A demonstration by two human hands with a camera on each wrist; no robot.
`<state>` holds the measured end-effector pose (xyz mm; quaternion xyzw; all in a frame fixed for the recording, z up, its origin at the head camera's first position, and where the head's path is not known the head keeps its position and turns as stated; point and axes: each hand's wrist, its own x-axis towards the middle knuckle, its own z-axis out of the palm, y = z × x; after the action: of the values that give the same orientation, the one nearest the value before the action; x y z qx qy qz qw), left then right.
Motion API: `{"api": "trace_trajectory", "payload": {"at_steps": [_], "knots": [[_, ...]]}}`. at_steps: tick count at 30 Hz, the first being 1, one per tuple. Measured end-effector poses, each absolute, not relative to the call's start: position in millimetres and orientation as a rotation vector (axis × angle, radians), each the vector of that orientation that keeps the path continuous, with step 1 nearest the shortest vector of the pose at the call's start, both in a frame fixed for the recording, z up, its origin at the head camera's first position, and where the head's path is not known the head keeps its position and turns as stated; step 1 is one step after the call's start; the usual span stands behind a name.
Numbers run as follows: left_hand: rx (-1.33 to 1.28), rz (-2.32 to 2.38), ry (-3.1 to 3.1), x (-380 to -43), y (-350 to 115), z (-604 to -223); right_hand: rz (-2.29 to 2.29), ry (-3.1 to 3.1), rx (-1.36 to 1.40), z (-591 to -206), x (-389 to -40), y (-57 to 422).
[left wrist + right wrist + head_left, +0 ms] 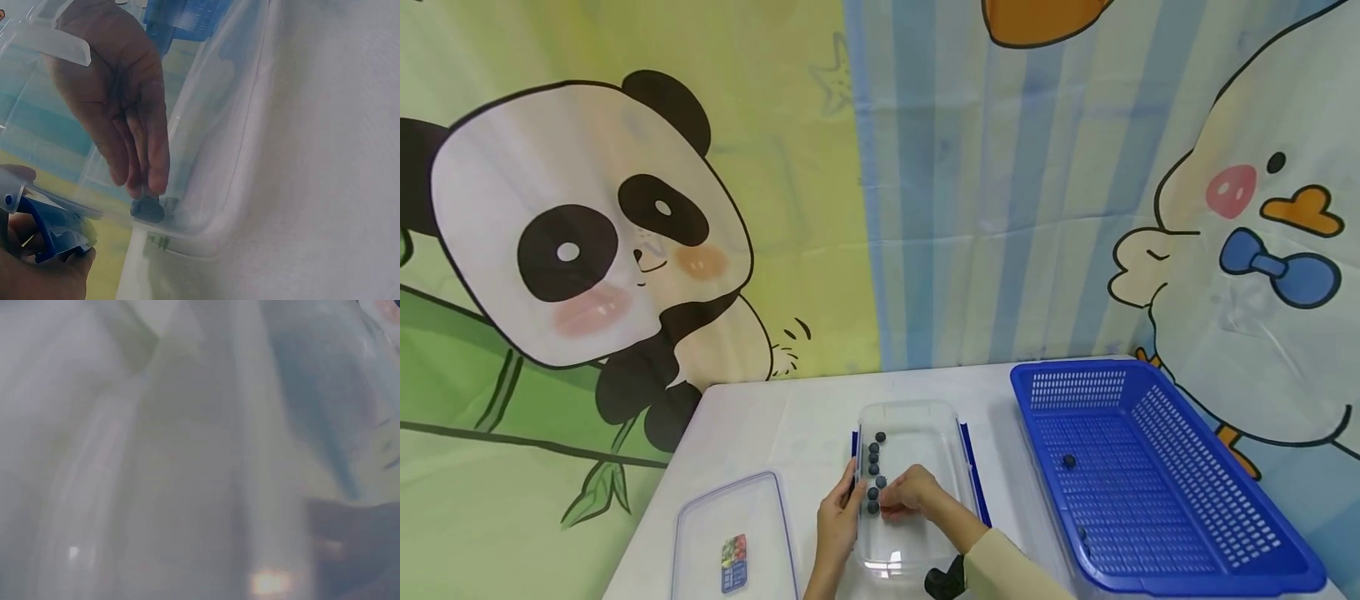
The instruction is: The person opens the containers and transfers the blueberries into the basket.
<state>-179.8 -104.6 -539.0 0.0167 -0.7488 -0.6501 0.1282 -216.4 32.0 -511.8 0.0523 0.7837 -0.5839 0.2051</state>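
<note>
My left hand (838, 521) grips the left side of a clear plastic container (925, 546), its fingers and thumb around a blue latch (59, 231) in the left wrist view. Several dark blueberries (874, 447) lie in a rough line along the container's left inner side. My right hand (910, 493) reaches inside, near the lower end of that line. Through the clear wall, the left wrist view shows the right fingertips together on a blueberry (148, 210). The right wrist view is blurred and shows mostly clear plastic.
A blue basket (1037, 467) stands on the right with a blueberry (1069, 461) and small dark bits in it. A clear lid (700, 533) with a printed label lies on the white table (805, 417) at left. Cartoon curtains hang behind. Another blue latch (973, 471) sticks out on the container's right.
</note>
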Motion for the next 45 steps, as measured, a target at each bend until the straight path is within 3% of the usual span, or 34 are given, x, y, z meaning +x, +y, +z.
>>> {"api": "trace_trajectory", "payload": {"at_steps": [5,13,26,38,45], "knots": [[0.056,-1.908,-2.172,-181.3,-103.7,-545.6,-1.632,2.152,0.247,-520.4,-215.7,31.6],[0.026,-1.919,-2.191,-171.1,-99.2,-516.0,-1.68,2.118,0.271,-521.1,-218.7,31.6],[0.028,-1.9,-2.152,-182.5,-106.1,-547.2,-1.736,2.014,0.177,-526.0,-219.2,26.1],[0.038,-1.924,-2.157,-182.9,-106.4,-544.9,-1.711,1.99,0.142,-524.7,-221.4,26.8],[0.028,-1.932,-2.193,-172.7,-104.7,-521.8,-1.918,1.783,0.058,-509.6,-220.7,40.1]]}}
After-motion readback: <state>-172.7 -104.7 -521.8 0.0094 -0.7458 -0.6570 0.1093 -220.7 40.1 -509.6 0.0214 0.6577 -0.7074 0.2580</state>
